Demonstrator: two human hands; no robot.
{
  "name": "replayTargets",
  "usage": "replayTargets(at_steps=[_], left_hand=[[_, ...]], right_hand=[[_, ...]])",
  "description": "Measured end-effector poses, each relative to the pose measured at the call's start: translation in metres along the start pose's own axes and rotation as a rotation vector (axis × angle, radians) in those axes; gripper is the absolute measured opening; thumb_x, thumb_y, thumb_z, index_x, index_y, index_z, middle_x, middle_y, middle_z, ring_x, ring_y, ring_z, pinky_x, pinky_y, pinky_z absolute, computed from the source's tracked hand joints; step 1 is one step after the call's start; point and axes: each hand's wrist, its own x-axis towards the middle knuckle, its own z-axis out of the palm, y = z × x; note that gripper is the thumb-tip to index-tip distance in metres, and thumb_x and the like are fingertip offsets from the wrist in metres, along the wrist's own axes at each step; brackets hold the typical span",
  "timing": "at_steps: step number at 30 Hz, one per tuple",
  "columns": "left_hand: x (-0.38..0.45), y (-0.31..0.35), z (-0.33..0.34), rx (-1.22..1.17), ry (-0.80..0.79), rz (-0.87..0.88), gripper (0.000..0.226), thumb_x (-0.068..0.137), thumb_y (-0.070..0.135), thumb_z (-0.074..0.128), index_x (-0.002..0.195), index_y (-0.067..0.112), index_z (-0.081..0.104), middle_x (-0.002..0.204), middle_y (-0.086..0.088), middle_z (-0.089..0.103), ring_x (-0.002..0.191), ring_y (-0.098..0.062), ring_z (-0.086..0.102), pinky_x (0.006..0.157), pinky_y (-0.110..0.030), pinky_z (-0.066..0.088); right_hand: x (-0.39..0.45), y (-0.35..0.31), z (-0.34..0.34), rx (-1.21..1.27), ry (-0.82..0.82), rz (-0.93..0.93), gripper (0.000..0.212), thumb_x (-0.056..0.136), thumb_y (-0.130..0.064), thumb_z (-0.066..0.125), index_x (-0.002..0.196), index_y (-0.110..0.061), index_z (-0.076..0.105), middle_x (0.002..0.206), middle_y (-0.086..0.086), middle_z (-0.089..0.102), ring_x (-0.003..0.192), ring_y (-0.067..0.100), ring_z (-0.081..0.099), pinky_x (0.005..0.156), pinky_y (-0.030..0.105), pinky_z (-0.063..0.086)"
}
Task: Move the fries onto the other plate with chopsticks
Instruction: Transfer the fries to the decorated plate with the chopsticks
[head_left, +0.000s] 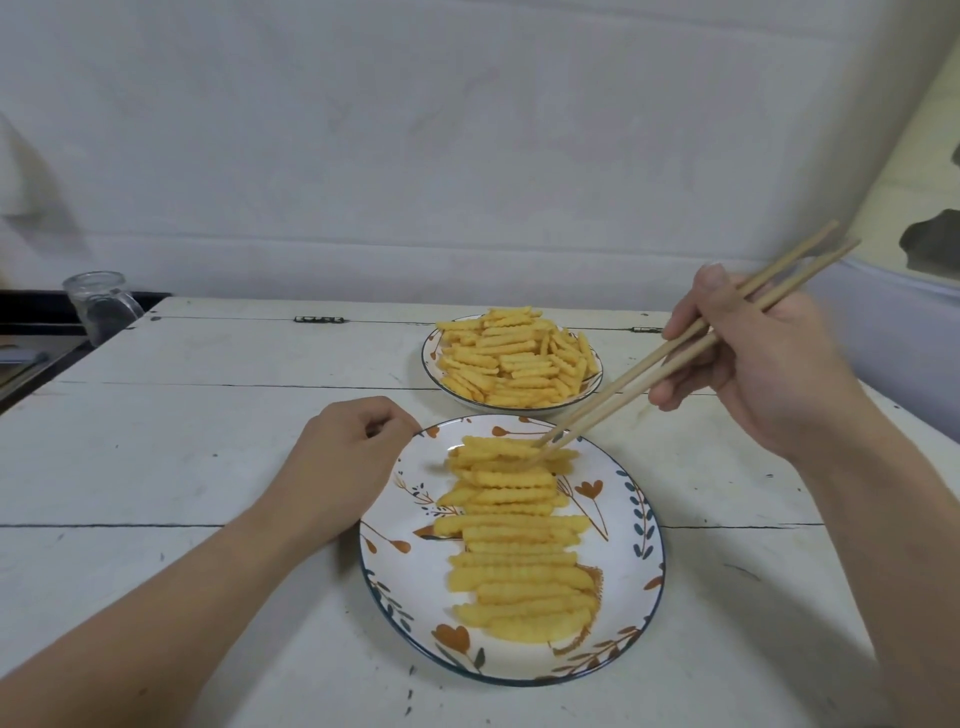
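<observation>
The white plank worktop carries everything, and a pale wall rises behind it. Nearest me sits the flowered plate, with crinkle fries laid crosswise in a tidy column down its middle. Beyond it, just short of touching, the plain-rimmed far plate holds a loose heap of fries. My left hand rests on the worktop against the flowered plate's left rim, fingers curled loosely under and holding nothing. My right hand is raised off to the right, fingers clamped around the chopsticks, which slant down and left across the far plate's edge. Their tips are nearly together at the topmost fries of the column, touching or pinching one; I cannot tell which. A glass jar stands at the worktop's far left corner.
</observation>
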Motion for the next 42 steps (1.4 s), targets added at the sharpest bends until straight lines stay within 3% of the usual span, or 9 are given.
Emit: replayTargets(at_steps=[9, 12, 16, 19, 24, 29, 36, 42], left_hand=[[0.002, -0.003, 0.000, 0.015, -0.001, 0.022, 0.029, 0.097, 0.023, 0.054, 0.082, 0.024, 0.078, 0.079, 0.012, 0.076, 0.072, -0.008, 0.068, 0.052, -0.011, 0.044], [0.003, -0.003, 0.000, 0.020, 0.000, 0.023, 0.029, 0.097, 0.022, 0.054, 0.081, 0.025, 0.078, 0.080, 0.011, 0.076, 0.073, -0.010, 0.069, 0.054, -0.013, 0.045], [0.002, -0.003, 0.000, 0.008, -0.003, 0.021, 0.028, 0.096, 0.022, 0.054, 0.080, 0.025, 0.078, 0.078, 0.010, 0.076, 0.075, -0.015, 0.070, 0.059, -0.023, 0.047], [0.004, -0.004, 0.000, 0.013, -0.005, 0.016, 0.026, 0.095, 0.024, 0.055, 0.082, 0.024, 0.078, 0.081, 0.009, 0.076, 0.081, -0.017, 0.070, 0.067, -0.029, 0.050], [0.004, -0.005, 0.000, 0.004, -0.002, 0.011, 0.026, 0.096, 0.025, 0.055, 0.081, 0.025, 0.077, 0.080, 0.009, 0.076, 0.079, -0.018, 0.070, 0.064, -0.027, 0.048], [0.005, -0.006, 0.000, 0.010, -0.010, 0.013, 0.027, 0.095, 0.027, 0.054, 0.082, 0.024, 0.077, 0.081, 0.005, 0.075, 0.081, -0.023, 0.070, 0.070, -0.037, 0.055], [0.006, -0.008, 0.001, 0.012, -0.004, 0.022, 0.027, 0.097, 0.024, 0.054, 0.082, 0.023, 0.077, 0.080, 0.001, 0.075, 0.071, -0.021, 0.065, 0.063, -0.028, 0.047], [0.006, -0.007, 0.000, 0.010, -0.004, 0.026, 0.028, 0.096, 0.022, 0.053, 0.082, 0.023, 0.077, 0.081, 0.004, 0.075, 0.079, -0.022, 0.068, 0.064, -0.028, 0.048]], right_hand=[[0.005, 0.009, -0.009, -0.001, 0.027, 0.081, 0.047, 0.089, -0.049, 0.052, 0.068, -0.009, 0.066, 0.051, 0.013, 0.055, 0.041, 0.031, 0.061, 0.042, 0.032, 0.051], [0.008, 0.014, -0.015, 0.064, 0.139, 0.051, 0.047, 0.099, -0.044, 0.047, 0.074, -0.005, 0.060, 0.054, 0.010, 0.056, 0.042, 0.028, 0.060, 0.044, 0.030, 0.050], [0.022, 0.026, -0.008, 0.004, 0.261, -0.011, 0.042, 0.106, -0.035, 0.047, 0.081, -0.004, 0.062, 0.061, 0.011, 0.066, 0.058, 0.033, 0.070, 0.056, 0.039, 0.060], [0.040, 0.032, 0.015, -0.077, 0.241, -0.023, 0.039, 0.105, -0.032, 0.051, 0.081, -0.005, 0.065, 0.059, 0.005, 0.065, 0.059, 0.032, 0.071, 0.058, 0.037, 0.062], [0.060, 0.041, 0.035, -0.235, 0.199, -0.071, 0.033, 0.104, -0.026, 0.055, 0.079, -0.007, 0.066, 0.055, 0.002, 0.062, 0.053, 0.030, 0.068, 0.053, 0.032, 0.060], [0.062, 0.042, 0.036, -0.288, 0.183, -0.101, 0.032, 0.103, -0.026, 0.056, 0.077, -0.009, 0.066, 0.054, 0.002, 0.063, 0.053, 0.030, 0.069, 0.052, 0.031, 0.059], [0.065, 0.045, 0.039, -0.305, 0.152, -0.099, 0.034, 0.103, -0.029, 0.055, 0.078, -0.009, 0.066, 0.055, 0.003, 0.064, 0.056, 0.029, 0.071, 0.055, 0.035, 0.061], [0.065, 0.039, 0.033, -0.216, 0.206, -0.068, 0.039, 0.105, -0.032, 0.052, 0.076, -0.008, 0.063, 0.054, 0.007, 0.063, 0.052, 0.029, 0.069, 0.054, 0.039, 0.060]])
